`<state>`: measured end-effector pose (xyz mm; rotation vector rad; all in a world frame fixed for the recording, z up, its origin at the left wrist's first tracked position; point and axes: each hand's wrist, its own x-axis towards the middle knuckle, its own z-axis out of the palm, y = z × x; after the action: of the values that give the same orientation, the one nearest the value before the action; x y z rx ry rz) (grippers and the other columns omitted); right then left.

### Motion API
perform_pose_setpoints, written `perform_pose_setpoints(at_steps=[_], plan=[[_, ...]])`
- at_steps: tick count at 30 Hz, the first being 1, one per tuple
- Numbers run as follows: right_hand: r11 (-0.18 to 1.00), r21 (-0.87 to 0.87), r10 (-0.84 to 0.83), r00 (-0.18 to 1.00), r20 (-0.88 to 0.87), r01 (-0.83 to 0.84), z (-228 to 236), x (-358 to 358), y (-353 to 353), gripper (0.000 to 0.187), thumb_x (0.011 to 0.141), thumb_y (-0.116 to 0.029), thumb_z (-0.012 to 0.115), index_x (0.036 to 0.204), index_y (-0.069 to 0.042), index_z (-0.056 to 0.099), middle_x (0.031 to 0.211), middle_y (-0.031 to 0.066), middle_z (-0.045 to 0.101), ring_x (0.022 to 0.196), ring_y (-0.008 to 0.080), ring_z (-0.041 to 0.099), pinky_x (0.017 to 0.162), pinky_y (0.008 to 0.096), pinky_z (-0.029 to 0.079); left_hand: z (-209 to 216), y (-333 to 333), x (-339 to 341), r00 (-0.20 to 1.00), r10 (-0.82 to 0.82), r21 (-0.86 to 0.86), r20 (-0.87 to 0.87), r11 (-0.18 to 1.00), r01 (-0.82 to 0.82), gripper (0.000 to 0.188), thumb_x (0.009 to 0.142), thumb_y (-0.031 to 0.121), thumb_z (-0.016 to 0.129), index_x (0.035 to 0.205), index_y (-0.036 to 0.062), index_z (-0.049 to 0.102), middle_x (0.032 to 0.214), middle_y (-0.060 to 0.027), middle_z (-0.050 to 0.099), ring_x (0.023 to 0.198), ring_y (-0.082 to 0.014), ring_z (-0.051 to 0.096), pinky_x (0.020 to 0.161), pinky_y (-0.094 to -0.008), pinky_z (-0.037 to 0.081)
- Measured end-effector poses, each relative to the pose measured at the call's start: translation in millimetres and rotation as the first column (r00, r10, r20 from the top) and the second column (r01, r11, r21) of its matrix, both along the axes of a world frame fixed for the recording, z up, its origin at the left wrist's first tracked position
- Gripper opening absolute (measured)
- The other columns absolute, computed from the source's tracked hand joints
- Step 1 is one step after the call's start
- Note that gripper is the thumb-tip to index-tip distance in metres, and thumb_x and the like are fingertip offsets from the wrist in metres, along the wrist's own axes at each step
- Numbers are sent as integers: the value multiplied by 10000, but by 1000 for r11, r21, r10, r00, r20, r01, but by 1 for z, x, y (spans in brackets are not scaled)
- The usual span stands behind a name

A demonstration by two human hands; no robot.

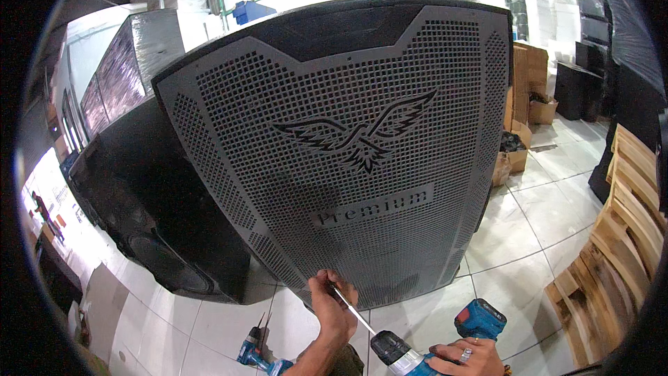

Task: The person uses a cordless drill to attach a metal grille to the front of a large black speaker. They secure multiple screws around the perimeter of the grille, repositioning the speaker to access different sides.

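Observation:
A tall black speaker cabinet (341, 7) stands before me, its front covered by a grey perforated metal grille (334, 230) with a bird-shaped cut-out. My right hand (470, 361) grips a blue cordless drill (393, 349) with a black chuck and a battery at its base. A long thin driver bit (358, 315) runs from the chuck up and left to the lower grille. There my left hand (332, 306) is closed around the bit's far end, close to the grille; whether a screw sits at its tip is hidden by the fingers.
A second blue drill (254, 353) is on the tiled floor at lower left. Another black speaker cabinet (149, 195) stands behind to the left. Wooden pallets (605, 264) lie at right, and cardboard boxes (529, 76) stand beyond the grille. A person (43, 212) is far off at left.

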<state>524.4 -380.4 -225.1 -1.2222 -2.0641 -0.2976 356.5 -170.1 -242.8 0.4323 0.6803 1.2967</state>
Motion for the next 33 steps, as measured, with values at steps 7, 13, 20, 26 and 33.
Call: perform_pose_setpoints(at_steps=[7,13,20,26,33], plan=[[999,-39,31,999,-13,-31,2,1,-2,288,733,-78,623,1018,-46,635,976,138,643,746,268,630,634,354,499,-7,2,4,996,-15,17,87,1000,14,347,984,463,370,807,177,456,603,44,396,474,-112,318,436,-272,259],[999,-35,27,998,-52,-28,-1,-2,4,287,729,-70,630,1013,-29,625,969,151,642,755,287,629,626,370,502,-2,-2,3,990,-1,10,143,1000,0,336,975,465,397,805,182,458,599,44,388,492,-119,335,443,-281,264],[997,-30,-77,997,-19,76,-18,-6,-12,238,776,-188,653,928,-68,515,870,155,669,700,275,644,617,375,483,6,-12,3,994,-81,81,71,994,75,250,955,331,401,797,143,445,604,24,391,458,-113,320,437,-278,259],[995,-95,2,999,-34,-5,-25,3,-8,243,803,-178,642,976,-69,512,852,173,658,674,271,644,603,372,501,7,-11,0,996,-79,139,31,988,74,250,960,298,375,807,111,439,583,15,380,431,-102,284,406,-266,224],[992,-128,8,999,-45,-14,-28,7,-6,279,832,-204,622,1061,-95,507,843,166,654,668,256,636,581,351,482,5,-6,1,996,-91,129,12,988,88,259,977,293,339,821,111,438,582,17,379,431,-91,283,398,-255,221]])
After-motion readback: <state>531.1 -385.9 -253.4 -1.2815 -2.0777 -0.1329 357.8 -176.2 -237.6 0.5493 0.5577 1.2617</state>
